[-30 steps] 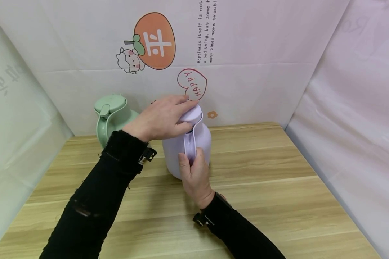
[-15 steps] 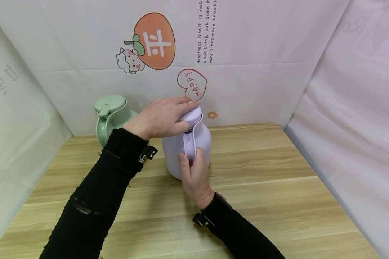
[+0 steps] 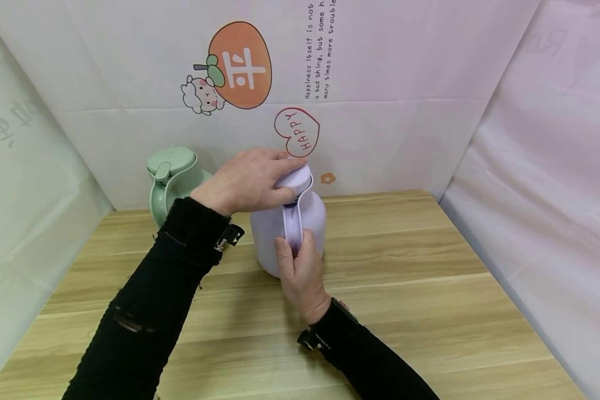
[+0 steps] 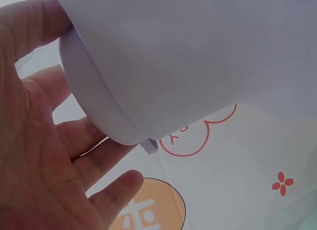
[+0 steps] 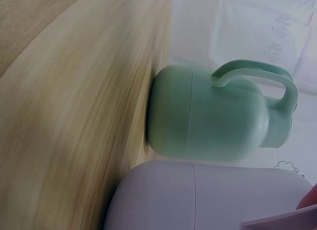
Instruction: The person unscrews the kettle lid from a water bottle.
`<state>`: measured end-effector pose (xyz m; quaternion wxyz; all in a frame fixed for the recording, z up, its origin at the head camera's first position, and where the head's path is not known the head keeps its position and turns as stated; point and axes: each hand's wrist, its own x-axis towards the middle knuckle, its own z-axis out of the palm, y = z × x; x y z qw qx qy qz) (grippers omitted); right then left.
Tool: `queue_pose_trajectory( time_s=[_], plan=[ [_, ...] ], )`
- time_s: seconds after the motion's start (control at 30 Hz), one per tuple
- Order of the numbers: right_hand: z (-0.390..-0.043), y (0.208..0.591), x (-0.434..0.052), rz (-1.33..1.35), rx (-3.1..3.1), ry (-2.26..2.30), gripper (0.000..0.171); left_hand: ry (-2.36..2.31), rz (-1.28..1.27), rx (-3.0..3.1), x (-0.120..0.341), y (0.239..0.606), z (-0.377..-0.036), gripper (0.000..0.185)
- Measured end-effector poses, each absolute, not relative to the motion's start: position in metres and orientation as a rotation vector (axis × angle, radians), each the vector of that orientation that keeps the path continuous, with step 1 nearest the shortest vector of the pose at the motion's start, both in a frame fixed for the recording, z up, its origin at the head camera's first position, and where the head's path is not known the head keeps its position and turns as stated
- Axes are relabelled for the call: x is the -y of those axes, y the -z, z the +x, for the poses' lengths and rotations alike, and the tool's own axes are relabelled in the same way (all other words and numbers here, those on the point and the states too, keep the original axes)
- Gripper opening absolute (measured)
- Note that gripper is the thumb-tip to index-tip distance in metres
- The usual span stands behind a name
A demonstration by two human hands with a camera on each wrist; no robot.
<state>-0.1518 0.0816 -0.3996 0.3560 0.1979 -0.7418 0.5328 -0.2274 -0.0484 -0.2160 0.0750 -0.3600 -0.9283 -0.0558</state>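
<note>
A lilac thermos jug (image 3: 267, 239) stands upright on the table, its handle towards me. My left hand (image 3: 247, 180) holds the jug's lid (image 3: 296, 179) from above, thumb on the near side and fingers across the far side. In the left wrist view, the fingers (image 4: 81, 138) spread around the lid's rim (image 4: 94, 96). Lower down, my right hand (image 3: 305, 275) grips the handle (image 3: 293, 222), thumb on its left side. A dark strip shows between lid and handle. Behind my left wrist is a green thermos jug (image 3: 172, 161), partly hidden in the head view.
The wood-grain table (image 3: 405, 311) runs up to a printed white backdrop (image 3: 390, 66). Pale cloths (image 3: 545, 166) hang at both sides. In the right wrist view, the green jug's body (image 5: 223, 116) appears close beside the lilac jug.
My left thumb and fingers shift slightly on the lid. The right hand keeps its grip on the handle, and both jugs stay in place.
</note>
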Motion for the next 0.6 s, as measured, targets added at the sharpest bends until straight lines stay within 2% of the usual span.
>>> queue_pose_trajectory(
  time_s=[0.6],
  plan=[
    [-0.1525, 0.4016, -0.0817, 0.535, 1.909, -1.390, 0.050, 0.267, -0.956, 2.835, 0.0471, 0.2213, -0.2262, 0.066]
  ],
)
